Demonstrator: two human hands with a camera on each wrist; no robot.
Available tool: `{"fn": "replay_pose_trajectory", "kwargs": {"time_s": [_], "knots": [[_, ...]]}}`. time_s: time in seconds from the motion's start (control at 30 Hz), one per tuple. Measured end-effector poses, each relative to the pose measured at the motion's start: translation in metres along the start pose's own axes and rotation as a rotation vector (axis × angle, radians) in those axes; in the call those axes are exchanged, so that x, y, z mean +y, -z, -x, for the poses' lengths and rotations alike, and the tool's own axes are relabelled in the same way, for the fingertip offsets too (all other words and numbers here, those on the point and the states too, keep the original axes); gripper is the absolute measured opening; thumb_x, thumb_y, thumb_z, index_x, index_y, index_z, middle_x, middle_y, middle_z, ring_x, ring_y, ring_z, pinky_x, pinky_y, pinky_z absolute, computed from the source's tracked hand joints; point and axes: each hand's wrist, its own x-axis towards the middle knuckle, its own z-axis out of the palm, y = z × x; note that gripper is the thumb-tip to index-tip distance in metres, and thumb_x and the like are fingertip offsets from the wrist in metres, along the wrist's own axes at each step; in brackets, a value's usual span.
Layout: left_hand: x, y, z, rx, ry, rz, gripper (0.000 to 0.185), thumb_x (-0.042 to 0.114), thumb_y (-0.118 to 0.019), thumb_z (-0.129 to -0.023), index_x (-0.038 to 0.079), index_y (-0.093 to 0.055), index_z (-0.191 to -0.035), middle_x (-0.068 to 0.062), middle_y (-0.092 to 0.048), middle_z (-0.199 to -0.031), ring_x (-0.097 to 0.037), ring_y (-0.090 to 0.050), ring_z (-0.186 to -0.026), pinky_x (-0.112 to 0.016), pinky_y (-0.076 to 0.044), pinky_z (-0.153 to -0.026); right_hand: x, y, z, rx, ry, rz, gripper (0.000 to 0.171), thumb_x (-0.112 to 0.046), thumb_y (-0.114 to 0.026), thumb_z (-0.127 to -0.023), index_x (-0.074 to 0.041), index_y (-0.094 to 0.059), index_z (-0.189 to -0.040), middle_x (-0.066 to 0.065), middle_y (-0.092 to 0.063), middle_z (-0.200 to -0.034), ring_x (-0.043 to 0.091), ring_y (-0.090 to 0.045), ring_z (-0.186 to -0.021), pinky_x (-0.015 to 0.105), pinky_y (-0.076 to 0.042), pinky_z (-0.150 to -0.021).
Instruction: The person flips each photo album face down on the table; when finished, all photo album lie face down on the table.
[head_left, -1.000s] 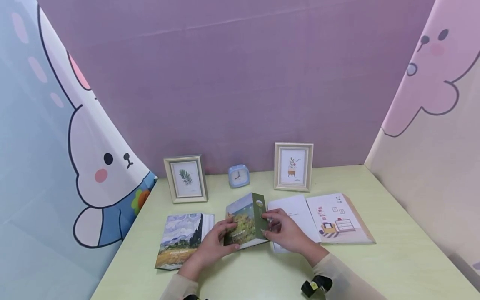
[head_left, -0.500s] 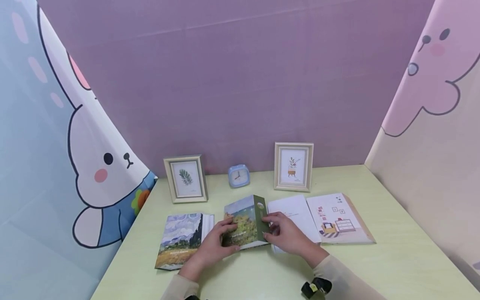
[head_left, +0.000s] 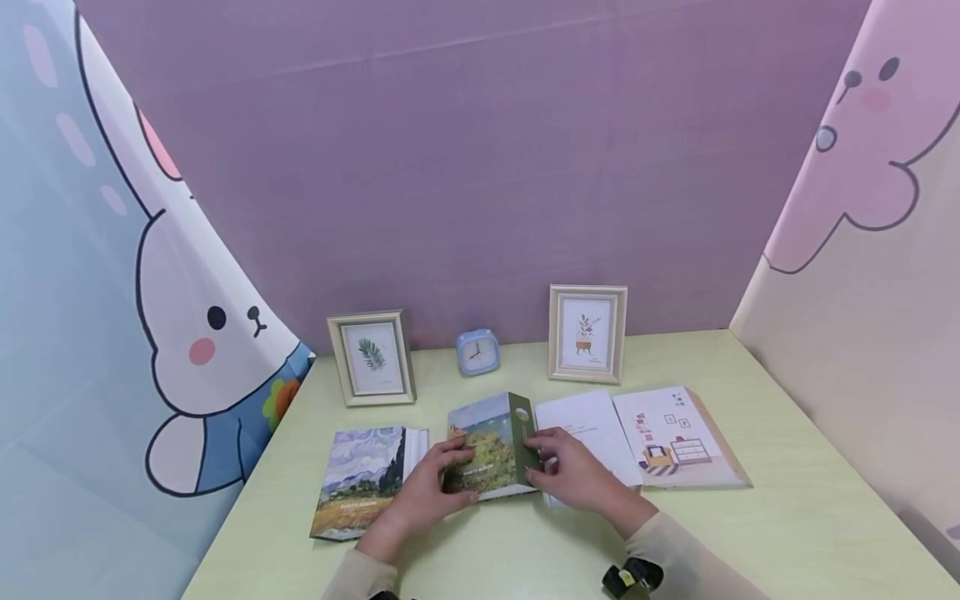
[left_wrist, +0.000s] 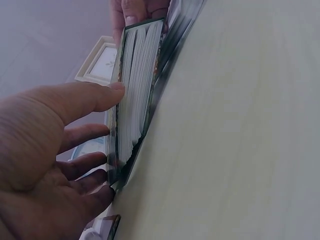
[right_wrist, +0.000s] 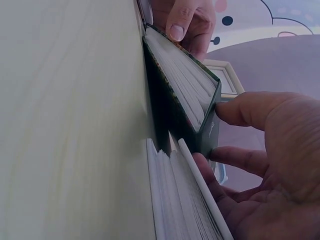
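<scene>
A photo album (head_left: 487,450) with a painted landscape cover and dark green spine lies tilted between my hands, its spine side raised. In the right wrist view a dark gap shows under the album (right_wrist: 180,82). My left hand (head_left: 429,487) touches the front cover with spread, relaxed fingers, its thumb near the lower edge. At the spine, my right hand (head_left: 577,477) grips with thumb and bent fingers. Page edges of the album (left_wrist: 135,85) face the left wrist camera. Left of it lies another photo album (head_left: 360,479), partly behind my left hand.
An open picture book (head_left: 678,442) lies to the right, its left page partly behind my right hand. Along the back of the table (head_left: 780,417) stand a leaf-print frame (head_left: 375,358), a blue alarm clock (head_left: 477,352) and a plant-print frame (head_left: 587,333).
The album's spine side has come down slightly toward the table, and my right hand has lowered a little with it. My left hand has stayed nearly still.
</scene>
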Motion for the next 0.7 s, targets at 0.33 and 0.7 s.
{"fn": "replay_pose_trajectory", "kwargs": {"time_s": [0.33,0.7], "knots": [[0.0019,0.0019,0.0,-0.004,-0.006,0.029,0.065,0.021,-0.088,-0.084,0.003,-0.062,-0.141,-0.014,-0.04,-0.162,-0.044,-0.036,-0.148,-0.066,-0.027,-0.12,0.0035,-0.0032,0.0013,-0.044,-0.015,0.103,0.052,-0.012,-0.082,-0.089,0.003,-0.066,-0.135,0.021,-0.054,-0.141,0.009,-0.065,-0.084,0.022,-0.059,-0.07],[0.0037,0.003,0.0003,-0.022,0.008,0.063,0.063,0.02,-0.087,-0.087,0.002,-0.061,-0.141,-0.013,-0.039,-0.163,-0.042,-0.034,-0.15,-0.064,-0.026,-0.122,0.0064,-0.004,0.0006,-0.041,0.001,0.123,0.05,-0.012,-0.083,-0.088,0.003,-0.067,-0.134,0.014,-0.059,-0.133,0.011,-0.066,-0.086,0.021,-0.059,-0.072]]}}
